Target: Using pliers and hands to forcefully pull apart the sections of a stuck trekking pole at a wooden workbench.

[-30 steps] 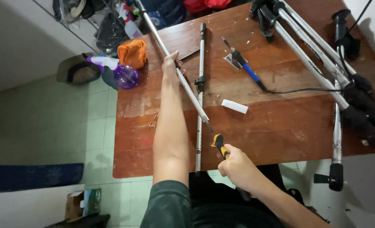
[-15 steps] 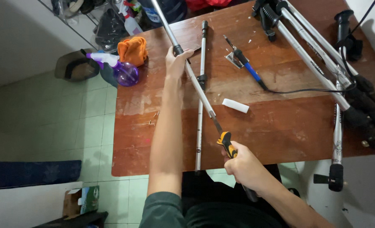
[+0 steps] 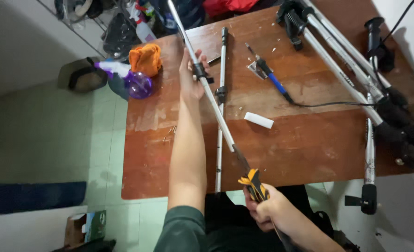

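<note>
Head view: the left hand (image 3: 190, 77) clamps its fingers round the silver pole (image 3: 211, 100) above the desk's (image 3: 309, 140) far-left corner, while the right hand (image 3: 267, 210), fingers closed on the yellow-black handle (image 3: 254, 183) off the near edge, should stay in line.

Your left hand (image 3: 191, 77) slid back along the silver pole (image 3: 207, 88) to its black clamp, and you drew the pole toward yourself. Your right hand (image 3: 268, 211) dropped lower, off the table's (image 3: 309, 140) near edge.
</note>
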